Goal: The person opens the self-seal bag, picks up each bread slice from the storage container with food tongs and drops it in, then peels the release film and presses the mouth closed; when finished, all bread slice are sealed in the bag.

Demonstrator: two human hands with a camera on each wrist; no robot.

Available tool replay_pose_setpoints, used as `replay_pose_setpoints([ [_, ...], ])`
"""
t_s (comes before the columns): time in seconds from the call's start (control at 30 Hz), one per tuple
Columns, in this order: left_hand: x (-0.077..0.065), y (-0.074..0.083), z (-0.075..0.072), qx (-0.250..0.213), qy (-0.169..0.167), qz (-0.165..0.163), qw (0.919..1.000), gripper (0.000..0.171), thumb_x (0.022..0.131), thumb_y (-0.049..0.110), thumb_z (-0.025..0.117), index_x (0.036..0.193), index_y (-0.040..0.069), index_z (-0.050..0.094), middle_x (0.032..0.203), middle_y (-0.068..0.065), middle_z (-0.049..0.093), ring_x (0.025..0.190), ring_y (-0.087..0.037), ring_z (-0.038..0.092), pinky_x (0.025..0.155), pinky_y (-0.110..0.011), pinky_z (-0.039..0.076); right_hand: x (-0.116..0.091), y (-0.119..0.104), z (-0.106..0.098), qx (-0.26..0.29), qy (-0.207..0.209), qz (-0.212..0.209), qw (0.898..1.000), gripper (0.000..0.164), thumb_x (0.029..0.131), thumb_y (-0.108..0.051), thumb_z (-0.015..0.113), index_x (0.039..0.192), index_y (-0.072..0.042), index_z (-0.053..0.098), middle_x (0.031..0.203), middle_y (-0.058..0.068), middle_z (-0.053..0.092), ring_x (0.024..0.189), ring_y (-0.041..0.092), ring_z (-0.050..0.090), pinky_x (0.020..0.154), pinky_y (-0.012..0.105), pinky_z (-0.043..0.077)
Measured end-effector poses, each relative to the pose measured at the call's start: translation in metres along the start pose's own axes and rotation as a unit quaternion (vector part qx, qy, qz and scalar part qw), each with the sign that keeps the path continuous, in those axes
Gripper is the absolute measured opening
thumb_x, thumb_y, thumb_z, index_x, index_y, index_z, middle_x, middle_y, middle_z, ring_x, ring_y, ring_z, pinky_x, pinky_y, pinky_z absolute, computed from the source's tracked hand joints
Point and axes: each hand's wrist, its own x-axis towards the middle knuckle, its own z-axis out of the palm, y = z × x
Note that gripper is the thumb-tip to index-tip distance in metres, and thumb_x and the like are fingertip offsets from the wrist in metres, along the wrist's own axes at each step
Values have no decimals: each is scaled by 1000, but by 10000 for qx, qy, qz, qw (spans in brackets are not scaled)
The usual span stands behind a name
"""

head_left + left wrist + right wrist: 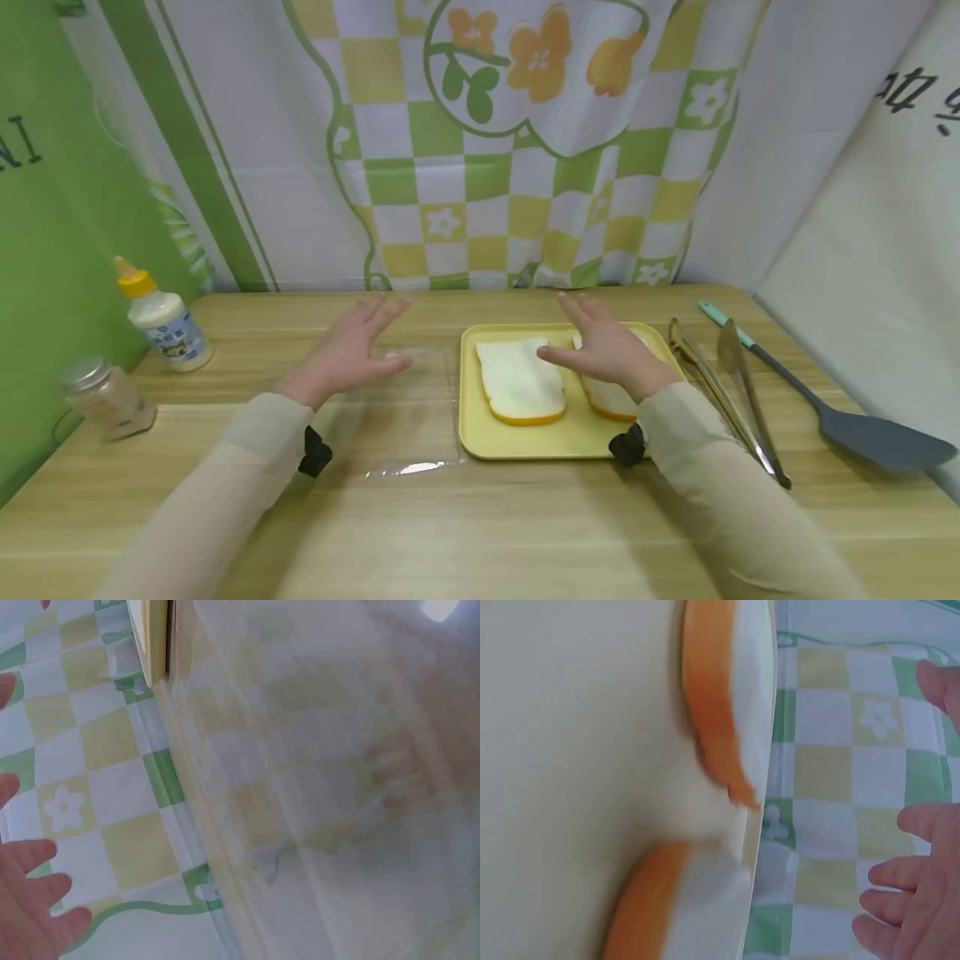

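Note:
Two slices of white bread with orange-brown crusts lie side by side on a yellow tray (585, 442). The left slice (521, 379) shows whole in the head view; the right slice (609, 400) is partly covered by my right hand (611, 350). That hand hovers over the tray, fingers spread and holding nothing. My left hand (341, 354) is raised left of the tray, its fingers apart, above a clear flat sheet (416, 421) on the table. In the right wrist view, bread crust (712, 697) appears close up, apart from the fingers (892, 874).
At the left stand a white squeeze bottle (172, 329) with a yellow cap and a small jar (108, 400) with a metal lid. Metal tongs (723, 400) and a dark spatula (870, 433) lie right of the tray. A checkered curtain (517, 192) hangs behind the table.

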Motion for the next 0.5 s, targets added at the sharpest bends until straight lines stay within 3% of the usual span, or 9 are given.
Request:
replay_pose_setpoints([
  [0.17, -8, 0, 2, -279, -360, 232, 9987, 78, 84, 39, 65, 147, 15, 26, 147, -22, 28, 133, -40, 27, 105, -58, 26, 10, -21, 10, 318, -189, -447, 9983, 96, 81, -64, 54, 150, -15, 9, 154, 18, 11, 140, 37, 13, 107, 58, 21],
  [0.3, -14, 3, 5, -280, -725, 344, 9964, 73, 84, 33, 66, 143, 6, 31, 143, -21, 35, 131, -39, 33, 107, -53, 27, 19, -38, 20, 407, -339, -913, 9944, 94, 81, -59, 58, 150, -13, 12, 154, 15, 13, 140, 33, 13, 109, 54, 21],
  [0.5, -17, 0, 14, -804, -1012, 426, 9907, 70, 86, 27, 66, 142, 3, 33, 144, -17, 37, 128, -37, 39, 106, -50, 30, 33, -65, 36, 835, -607, -1471, 9837, 91, 82, -50, 63, 149, -11, 15, 153, 10, 18, 140, 27, 16, 112, 46, 20],
])
